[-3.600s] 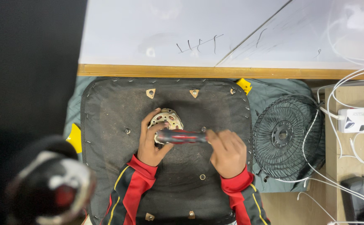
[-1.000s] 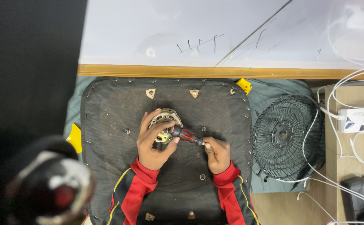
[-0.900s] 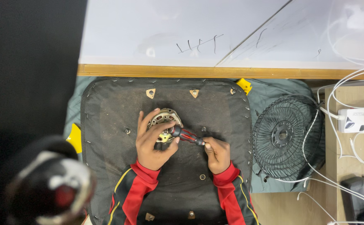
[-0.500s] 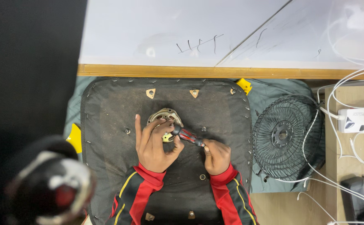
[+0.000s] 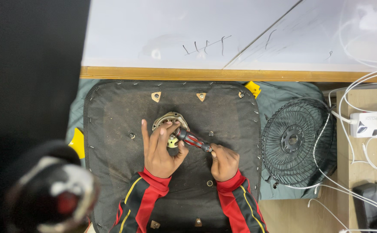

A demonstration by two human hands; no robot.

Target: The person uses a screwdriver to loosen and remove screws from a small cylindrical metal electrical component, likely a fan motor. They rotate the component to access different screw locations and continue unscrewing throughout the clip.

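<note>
Two hands work: my right hand (image 5: 224, 162) clenches the red-and-black screwdriver (image 5: 193, 140), its tip at the round metal plate (image 5: 170, 122) on the black fabric seat underside (image 5: 111, 125); my left hand (image 5: 159, 149) steadies it. Plate remains attached. Beyond, black wire fan guard (image 5: 298, 142).

Right hand (image 5: 224, 162) drawn in from the earlier level grip, the screwdriver (image 5: 192, 140) now slanting down-left, tip at the round metal fitting (image 5: 170, 124). Left hand (image 5: 160, 149), earlier cupped around the fitting, now lies flatter with fingers (image 5: 144, 134) extended upward, steadying the screwdriver's tip.
</note>
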